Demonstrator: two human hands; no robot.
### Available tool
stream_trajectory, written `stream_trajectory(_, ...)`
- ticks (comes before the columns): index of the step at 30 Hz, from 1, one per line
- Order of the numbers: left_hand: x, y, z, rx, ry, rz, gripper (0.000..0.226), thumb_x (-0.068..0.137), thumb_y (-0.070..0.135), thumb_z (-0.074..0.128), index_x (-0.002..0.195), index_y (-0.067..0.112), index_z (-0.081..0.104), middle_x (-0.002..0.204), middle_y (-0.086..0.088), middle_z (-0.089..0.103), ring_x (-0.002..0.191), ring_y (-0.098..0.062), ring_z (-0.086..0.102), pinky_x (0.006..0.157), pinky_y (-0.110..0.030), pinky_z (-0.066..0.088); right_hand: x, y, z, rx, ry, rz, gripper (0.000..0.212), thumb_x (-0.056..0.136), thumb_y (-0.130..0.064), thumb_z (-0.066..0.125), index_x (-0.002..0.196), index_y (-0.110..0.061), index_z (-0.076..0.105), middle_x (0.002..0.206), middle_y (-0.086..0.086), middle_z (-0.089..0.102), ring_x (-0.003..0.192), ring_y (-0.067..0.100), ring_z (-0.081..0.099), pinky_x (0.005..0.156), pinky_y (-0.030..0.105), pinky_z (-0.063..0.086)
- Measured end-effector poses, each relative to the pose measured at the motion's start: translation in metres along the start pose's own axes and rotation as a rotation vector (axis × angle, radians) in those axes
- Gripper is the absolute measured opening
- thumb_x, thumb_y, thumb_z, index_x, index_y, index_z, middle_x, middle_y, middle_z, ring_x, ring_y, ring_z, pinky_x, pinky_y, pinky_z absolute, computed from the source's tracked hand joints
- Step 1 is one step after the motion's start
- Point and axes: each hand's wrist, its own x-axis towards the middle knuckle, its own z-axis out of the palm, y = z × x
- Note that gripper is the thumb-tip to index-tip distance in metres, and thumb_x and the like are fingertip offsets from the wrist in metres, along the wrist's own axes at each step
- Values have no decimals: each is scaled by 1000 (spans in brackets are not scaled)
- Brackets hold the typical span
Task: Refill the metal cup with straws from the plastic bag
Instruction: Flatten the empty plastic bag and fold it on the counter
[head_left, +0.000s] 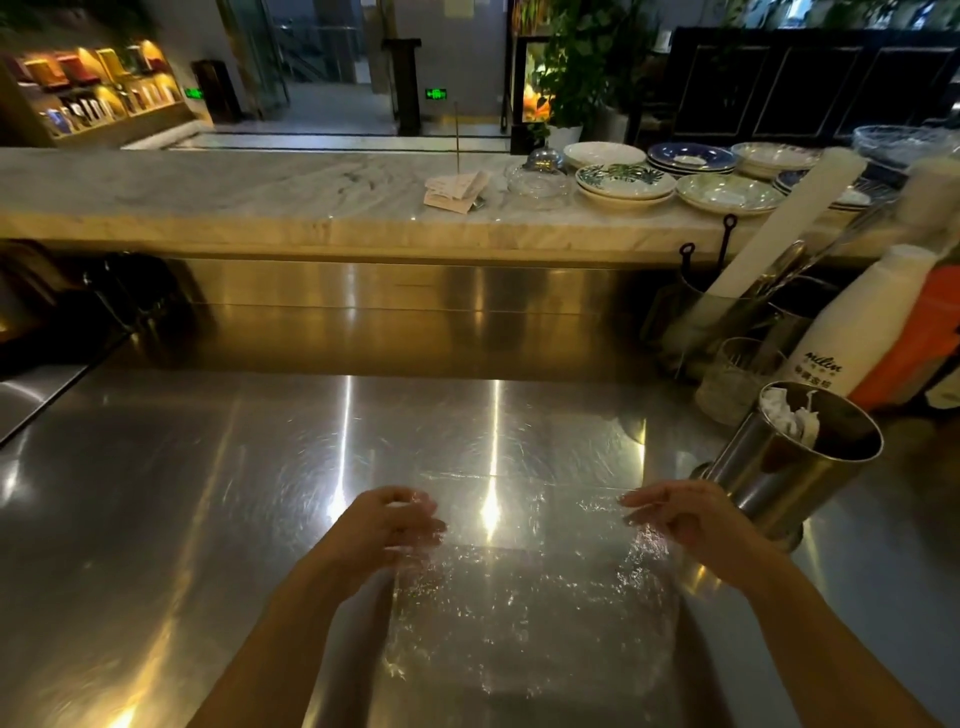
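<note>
A clear plastic bag (524, 587) lies flat and crinkled on the steel counter (208, 519) in front of me; I see no straws in it. My left hand (395, 525) has its fingers curled on the bag's upper left corner. My right hand (680, 514) hovers at the bag's upper right corner with fingers stretched out and apart, fingertips touching the plastic. The metal cup (779, 478) stands just right of my right hand, with white paper-wrapped straw ends (789, 415) showing inside it.
Behind the metal cup stand a glass (737, 379), stacked white paper cups (852, 332), orange cups (919, 343) and a utensil holder (717, 312). Plates (623, 182) and a paper slip pile (457, 192) sit on the raised marble ledge (208, 197) beyond the counter.
</note>
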Motion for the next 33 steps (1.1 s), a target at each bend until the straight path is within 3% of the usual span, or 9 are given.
stream_trajectory(4,0,0,9,11,133,126,3,82,4,65,84,2,63,70,-9,72,61,-18,68,50,-26,53,-2,-5,9,-96,53,-12,17,73,-15,59,78,-7,72,89,14,72,83,28,66,66,30,54)
stream_trajectory(7,0,9,14,152,245,306,10,83,0,60,78,8,62,66,-4,69,61,-15,64,53,-23,52,1,-7,17,-442,210,-36,13,79,-6,63,79,-17,69,91,6,68,89,22,61,72,26,47)
stream_trajectory(10,-7,26,18,327,278,515,16,84,3,61,76,17,64,66,3,67,61,-9,62,56,-17,49,2,-14,27,-812,266,-165,14,81,-9,64,94,-13,65,104,1,58,97,15,53,84,25,41)
stream_trajectory(13,-15,48,22,452,215,686,24,83,5,63,74,27,64,66,14,67,63,-3,61,60,-12,47,1,-31,41,-859,181,-246,26,81,-13,65,106,-15,61,106,-4,57,93,6,52,75,12,37)
stream_trajectory(17,-27,76,36,566,84,797,31,84,7,62,78,37,63,74,24,68,71,-1,64,65,-8,47,-5,-63,73,-794,-32,-283,40,76,-20,70,111,-31,54,108,-17,57,94,-10,53,81,12,40)
stream_trajectory(22,-36,103,46,636,-12,923,18,84,18,63,81,36,63,73,21,68,74,2,63,65,-5,44,-13,-93,97,-814,-247,-275,16,76,-13,69,80,-28,65,81,-6,68,76,2,65,69,10,49)
stream_trajectory(24,-36,109,41,580,-18,894,3,82,30,64,83,32,66,76,12,69,76,-3,63,68,-9,48,-15,-97,97,-753,-245,-296,12,76,-8,69,76,-20,68,77,1,70,72,8,67,69,13,51)
stream_trajectory(30,-26,98,9,58,-92,614,40,80,47,50,94,14,67,85,-8,74,84,-27,69,73,-33,54,-19,-92,75,-410,-99,-325,9,76,-1,63,82,-7,67,73,7,72,69,17,68,63,22,56)
stream_trajectory(33,-14,75,12,-182,-184,470,46,87,46,34,104,13,62,96,-13,73,99,-37,63,90,-52,44,-18,-85,71,-229,-45,-306,12,73,-5,62,84,-4,66,73,9,72,69,21,68,62,24,56)
